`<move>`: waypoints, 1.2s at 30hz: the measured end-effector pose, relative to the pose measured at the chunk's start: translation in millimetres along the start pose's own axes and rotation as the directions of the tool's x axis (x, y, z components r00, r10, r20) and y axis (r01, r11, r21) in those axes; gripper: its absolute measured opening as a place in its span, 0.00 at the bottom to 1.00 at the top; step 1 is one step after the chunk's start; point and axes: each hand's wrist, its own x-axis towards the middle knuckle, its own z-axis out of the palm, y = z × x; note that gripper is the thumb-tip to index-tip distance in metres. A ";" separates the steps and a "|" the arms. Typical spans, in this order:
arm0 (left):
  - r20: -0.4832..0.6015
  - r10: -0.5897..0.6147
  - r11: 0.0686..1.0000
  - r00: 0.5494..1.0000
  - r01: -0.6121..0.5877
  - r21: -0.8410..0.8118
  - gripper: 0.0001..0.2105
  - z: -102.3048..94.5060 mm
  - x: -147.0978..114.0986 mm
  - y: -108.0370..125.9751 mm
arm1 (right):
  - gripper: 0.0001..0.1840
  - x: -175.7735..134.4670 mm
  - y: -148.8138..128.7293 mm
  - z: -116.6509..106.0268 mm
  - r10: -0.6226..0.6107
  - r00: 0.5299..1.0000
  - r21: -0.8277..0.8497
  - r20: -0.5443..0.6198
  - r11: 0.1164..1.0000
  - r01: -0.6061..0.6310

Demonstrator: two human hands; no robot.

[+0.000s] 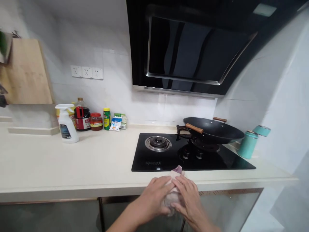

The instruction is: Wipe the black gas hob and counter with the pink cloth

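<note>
Both hands are closed around a crumpled, pale cloth (pixel 172 196) with a purple patch at its top, just in front of the counter's edge. My left hand (pixel 156 195) grips it from the left, fingers bent over the upper part. On the other side, my right hand (pixel 189 199) holds it with the thumb across the lower part. The fingers hide much of the cloth. Right behind it lies the black gas hob (pixel 154 162), nearest to both hands.
A black wok (pixel 217 130) with wooden handles sits on the right burner, beside a teal canister (pixel 248 145). At left stand a white spray bottle (pixel 67 124), a red-lidded jar (pixel 96 121) and other condiments. The dark range hood (pixel 188 54) overhangs the hob.
</note>
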 end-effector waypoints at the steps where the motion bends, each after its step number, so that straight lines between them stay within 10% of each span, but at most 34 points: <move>1: -0.024 -0.060 0.997 0.998 0.059 -0.057 0.33 -13.2 -15.2 -15.0 | 0.40 1.7 -2.2 1.7 0.015 0.999 -0.037 0.033 0.999 -0.014; 7: -0.275 -0.515 0.831 0.812 0.552 0.074 0.21 -63.6 -62.1 -96.3 | 0.45 62.9 -65.2 3.2 0.165 0.940 -0.220 0.299 0.970 -0.100; 11: -0.288 -0.588 0.762 0.755 0.637 0.116 0.21 -62.0 -60.3 -105.8 | 0.41 111.0 -108.2 15.7 0.015 0.894 -0.191 0.448 0.978 0.079; 15: -0.302 -0.608 0.736 0.734 0.664 0.132 0.23 -60.7 -59.5 -99.9 | 0.26 115.3 -112.7 24.0 -0.150 0.925 -0.164 0.348 0.962 0.218; 21: -0.239 -0.638 0.733 0.732 0.673 0.102 0.24 -65.3 -63.7 -104.5 | 0.34 76.4 -48.9 1.7 -0.260 0.946 -0.119 0.192 0.951 0.285; 29: -0.231 -0.649 0.713 0.725 0.685 0.148 0.24 -70.3 -55.9 -88.4 | 0.35 23.1 74.1 -65.6 0.061 0.976 -0.215 0.208 0.977 -0.015; 36: -0.263 -0.621 0.714 0.738 0.671 0.199 0.23 -69.1 -54.8 -84.0 | 0.22 -18.5 199.9 -118.7 0.485 0.865 -0.512 0.133 0.781 -0.359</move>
